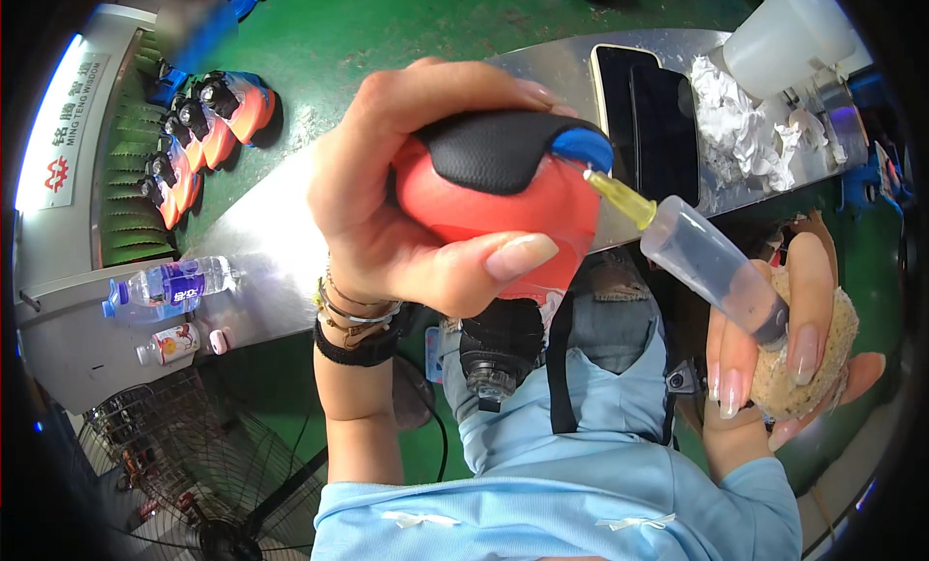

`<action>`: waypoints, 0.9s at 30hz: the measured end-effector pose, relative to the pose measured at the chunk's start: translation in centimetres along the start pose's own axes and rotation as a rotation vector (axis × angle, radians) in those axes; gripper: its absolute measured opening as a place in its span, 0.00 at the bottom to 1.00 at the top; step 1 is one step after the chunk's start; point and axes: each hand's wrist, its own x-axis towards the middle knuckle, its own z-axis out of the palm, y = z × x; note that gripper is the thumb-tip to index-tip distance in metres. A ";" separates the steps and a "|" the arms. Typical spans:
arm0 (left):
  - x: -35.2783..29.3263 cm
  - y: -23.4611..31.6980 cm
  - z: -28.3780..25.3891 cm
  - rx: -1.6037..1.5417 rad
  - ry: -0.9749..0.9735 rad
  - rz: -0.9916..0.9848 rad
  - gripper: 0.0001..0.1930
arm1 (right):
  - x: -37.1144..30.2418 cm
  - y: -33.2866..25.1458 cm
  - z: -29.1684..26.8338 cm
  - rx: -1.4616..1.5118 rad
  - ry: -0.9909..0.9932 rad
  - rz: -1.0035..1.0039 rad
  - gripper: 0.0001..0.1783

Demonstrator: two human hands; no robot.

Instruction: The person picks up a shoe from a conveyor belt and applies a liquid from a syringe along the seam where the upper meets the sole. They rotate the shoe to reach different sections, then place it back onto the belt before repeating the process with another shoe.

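Observation:
A coral-red shoe [450,208] with a black textured panel and a blue edge is gripped by my left hand [373,189], fingers wrapped over it and thumb along its near side. My right hand [811,285] is closed around a clear syringe [702,256] and a rough tan sponge-like block [818,363]. The syringe slants up to the left; its yellow needle tip [624,201] is at the blue edge of the shoe, and I cannot tell whether it touches. A dark plunger end shows inside the barrel, beside my fingers.
Under my hands runs a metal table [266,227]. Two phones [666,135], crumpled white paper [731,116] and a white plastic container [789,39] lie at the right. Several shoes [247,106] stand at the left. Nearer are a water bottle [179,285] and a fan [184,464].

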 end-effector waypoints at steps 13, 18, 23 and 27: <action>0.4 -0.9 -0.9 0.088 0.074 -0.117 0.37 | 0.6 1.2 0.0 -0.034 0.101 0.068 0.33; -0.5 -1.5 -1.5 0.006 0.185 -0.227 0.36 | 2.0 3.2 1.7 0.088 0.359 0.008 0.24; -1.3 -3.1 -2.3 -0.035 0.267 -0.216 0.36 | 1.8 5.4 -0.4 0.171 0.205 -0.126 0.26; -1.6 -3.1 -2.9 0.046 0.336 -0.279 0.35 | 1.2 7.0 -1.5 0.163 0.114 -0.153 0.30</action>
